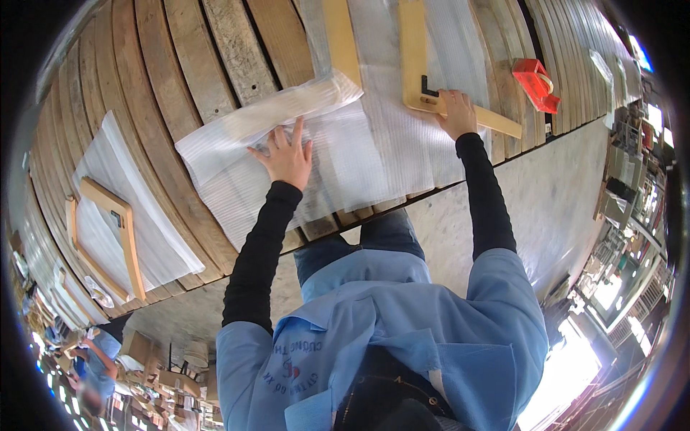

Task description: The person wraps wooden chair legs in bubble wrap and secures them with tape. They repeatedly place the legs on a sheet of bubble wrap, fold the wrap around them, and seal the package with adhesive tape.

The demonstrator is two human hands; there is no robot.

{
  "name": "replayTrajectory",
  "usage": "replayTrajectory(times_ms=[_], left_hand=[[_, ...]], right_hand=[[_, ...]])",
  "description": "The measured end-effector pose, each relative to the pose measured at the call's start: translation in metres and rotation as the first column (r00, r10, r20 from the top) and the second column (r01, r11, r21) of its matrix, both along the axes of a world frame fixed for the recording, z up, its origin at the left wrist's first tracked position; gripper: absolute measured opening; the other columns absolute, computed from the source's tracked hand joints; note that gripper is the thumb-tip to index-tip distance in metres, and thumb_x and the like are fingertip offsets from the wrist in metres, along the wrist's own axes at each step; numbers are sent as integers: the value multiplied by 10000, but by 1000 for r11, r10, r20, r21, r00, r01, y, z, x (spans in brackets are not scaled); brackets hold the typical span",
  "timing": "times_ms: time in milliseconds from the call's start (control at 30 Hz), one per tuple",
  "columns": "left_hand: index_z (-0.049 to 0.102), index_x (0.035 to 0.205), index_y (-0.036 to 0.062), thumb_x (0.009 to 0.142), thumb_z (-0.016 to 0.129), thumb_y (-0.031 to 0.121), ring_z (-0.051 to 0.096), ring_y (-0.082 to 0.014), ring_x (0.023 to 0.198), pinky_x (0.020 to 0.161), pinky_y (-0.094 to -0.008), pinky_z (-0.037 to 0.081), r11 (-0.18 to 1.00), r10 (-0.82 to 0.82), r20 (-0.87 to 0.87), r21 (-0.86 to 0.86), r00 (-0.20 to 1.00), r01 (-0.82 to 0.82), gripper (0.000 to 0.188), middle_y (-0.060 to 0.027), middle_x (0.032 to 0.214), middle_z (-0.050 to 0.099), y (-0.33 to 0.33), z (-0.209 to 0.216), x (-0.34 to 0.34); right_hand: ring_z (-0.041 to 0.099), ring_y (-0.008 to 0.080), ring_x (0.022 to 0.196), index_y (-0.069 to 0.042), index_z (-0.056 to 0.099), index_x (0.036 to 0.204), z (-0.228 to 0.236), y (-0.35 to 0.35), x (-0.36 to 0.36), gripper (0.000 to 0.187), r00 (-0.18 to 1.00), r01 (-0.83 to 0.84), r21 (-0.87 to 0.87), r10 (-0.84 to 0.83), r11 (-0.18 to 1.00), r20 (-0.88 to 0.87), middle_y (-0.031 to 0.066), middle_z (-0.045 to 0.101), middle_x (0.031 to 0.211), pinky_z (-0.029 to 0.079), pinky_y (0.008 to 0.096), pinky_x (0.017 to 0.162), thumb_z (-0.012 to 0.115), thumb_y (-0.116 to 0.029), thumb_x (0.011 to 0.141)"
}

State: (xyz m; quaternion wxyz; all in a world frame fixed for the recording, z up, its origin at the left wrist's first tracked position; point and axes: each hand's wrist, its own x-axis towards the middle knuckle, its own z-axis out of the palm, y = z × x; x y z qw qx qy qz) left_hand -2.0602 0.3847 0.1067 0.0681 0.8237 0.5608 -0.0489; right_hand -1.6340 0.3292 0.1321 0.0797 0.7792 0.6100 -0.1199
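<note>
My left hand (287,156) lies with fingers spread on a translucent white foam sheet (338,169), its fingertips at a folded-over flap. Beneath that flap runs one arm of a light wooden angled part (341,39); its other arm stretches away from me, uncovered. To the right, a second angled wooden part (415,50) rests on the foam, with a black L-shaped bracket (427,87) at its corner. My right hand (458,115) is closed over this part's near arm, just right of the bracket.
A red tape dispenser (535,85) stands on the slatted wooden table (248,54) at right. Farther left, another angled wooden part (129,230) lies on its own foam sheet (162,241). Another person (98,363) is at lower left, near cardboard boxes (140,348).
</note>
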Motion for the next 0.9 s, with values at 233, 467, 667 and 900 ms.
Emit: replayTrajectory(times_ms=[233,467,667,900], left_hand=[[417,1527,354,983,579,462,423,-384,1357,1050,-812,256,987,104,-82,-114,991,-113,577,-143,1417,458,3,2,17],[628,1332,235,982,612,391,499,-330,1206,921,-536,457,990,90,-69,111,993,-82,384,-89,1297,522,5,11,44],[663,1312,179,999,577,412,618,-344,1047,834,-540,509,960,246,-112,-112,963,-258,400,-120,1053,645,19,13,70],[651,1326,110,1004,574,375,660,-368,912,792,-504,544,916,282,-22,-290,959,-277,424,-148,930,684,27,14,61]], right_hand=[[599,296,1073,-96,559,1294,17,11,57,566,928,-338,159,357,928,-109,89,556,1122,576,446,799,773,-300,811],[630,319,1077,-76,595,1235,54,98,120,527,979,-176,225,194,958,-61,123,584,1140,578,472,796,775,-329,810],[676,386,1040,-69,612,1261,21,151,190,633,996,83,177,-83,981,-7,157,628,1173,558,496,844,761,-486,809],[656,388,1106,-64,640,1261,3,164,250,672,981,192,166,-192,967,-18,178,638,1223,531,503,916,755,-542,803]])
